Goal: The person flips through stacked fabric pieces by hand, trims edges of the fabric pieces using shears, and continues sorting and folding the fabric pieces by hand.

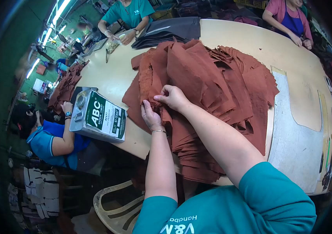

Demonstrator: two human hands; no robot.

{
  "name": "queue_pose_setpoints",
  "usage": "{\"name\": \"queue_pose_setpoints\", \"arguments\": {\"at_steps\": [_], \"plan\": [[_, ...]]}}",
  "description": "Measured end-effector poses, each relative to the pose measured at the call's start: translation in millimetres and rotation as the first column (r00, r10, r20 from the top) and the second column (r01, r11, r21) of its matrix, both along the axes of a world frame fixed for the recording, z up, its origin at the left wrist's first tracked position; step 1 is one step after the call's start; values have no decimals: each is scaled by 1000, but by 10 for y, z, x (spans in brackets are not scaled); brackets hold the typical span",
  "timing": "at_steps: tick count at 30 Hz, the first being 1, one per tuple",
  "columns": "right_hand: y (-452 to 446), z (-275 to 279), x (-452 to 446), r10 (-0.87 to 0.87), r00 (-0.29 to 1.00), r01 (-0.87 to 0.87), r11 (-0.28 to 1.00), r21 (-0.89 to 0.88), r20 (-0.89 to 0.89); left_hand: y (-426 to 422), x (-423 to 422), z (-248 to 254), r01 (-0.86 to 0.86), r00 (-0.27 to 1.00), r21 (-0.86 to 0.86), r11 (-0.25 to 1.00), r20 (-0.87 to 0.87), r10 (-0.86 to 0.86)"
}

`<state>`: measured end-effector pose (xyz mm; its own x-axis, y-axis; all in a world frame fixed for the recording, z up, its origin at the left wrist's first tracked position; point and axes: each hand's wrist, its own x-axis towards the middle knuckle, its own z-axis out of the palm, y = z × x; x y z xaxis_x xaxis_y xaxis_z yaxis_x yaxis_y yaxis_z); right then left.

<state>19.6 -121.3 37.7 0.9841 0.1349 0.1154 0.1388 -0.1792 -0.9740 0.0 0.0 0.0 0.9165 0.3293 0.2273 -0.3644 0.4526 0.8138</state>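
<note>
Item: reddish-brown fabric pieces [203, 74], heaped in loose layers on the tabletop [103, 74] directly in front of you. A fuzzy-faced strip [146, 78] lies along the left side of the heap, its lower end at your hands.

Handling: the fabric appears soft, limp and light by the single piece, though the whole heap would likely be weighty and awkward. The matt surface suggests little slip; the frayed edges may shed threads if tugged. You would do best to take a piece at its edge, thumb against forefinger, and support the hanging part so that it does not fold over.

Hands: your right hand [172, 98] pinches the strip's lower end between thumb and bent fingers, the forearm reaching diagonally across the heap. Your left hand [151, 117] sits just below and to the left, fingers pointing up against the strip's edge, wrist nearly straight; whether its thumb closes on the fabric, you cannot tell from this view. A metal can [96, 115] stands near, to the left of your left hand
</note>
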Motion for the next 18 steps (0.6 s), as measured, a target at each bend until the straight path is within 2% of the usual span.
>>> {"name": "queue_pose_setpoints", "arguments": {"at_steps": [5,6,9,10,12,15,17,18], "plan": [[14,-30,-17,-53,995,50,998,37,81,-61,16,-3,-93,995,193,977,-12,97],[-9,-4,-47,-59,993,57,998,23,105,-109,55,25,-171,985,244,955,29,169],[-15,-92,-34,-66,974,61,998,30,218,-165,24,107,-206,973,303,931,-34,226],[-17,-112,-42,-109,947,120,993,-18,303,-156,23,106,-173,980,200,964,-64,189],[-26,-128,-90,-173,864,247,964,-99,473,-104,32,96,-194,972,151,969,-106,211],[-129,-174,-371,-403,777,448,894,24,484,-96,42,92,-263,951,11,965,-163,262],[-438,-6,-561,-549,744,529,832,166,381,-52,8,148,-267,953,-125,956,-178,243],[-655,55,-567,-623,710,569,782,256,327,-51,-10,192,-302,923,-140,943,-291,252]]}}
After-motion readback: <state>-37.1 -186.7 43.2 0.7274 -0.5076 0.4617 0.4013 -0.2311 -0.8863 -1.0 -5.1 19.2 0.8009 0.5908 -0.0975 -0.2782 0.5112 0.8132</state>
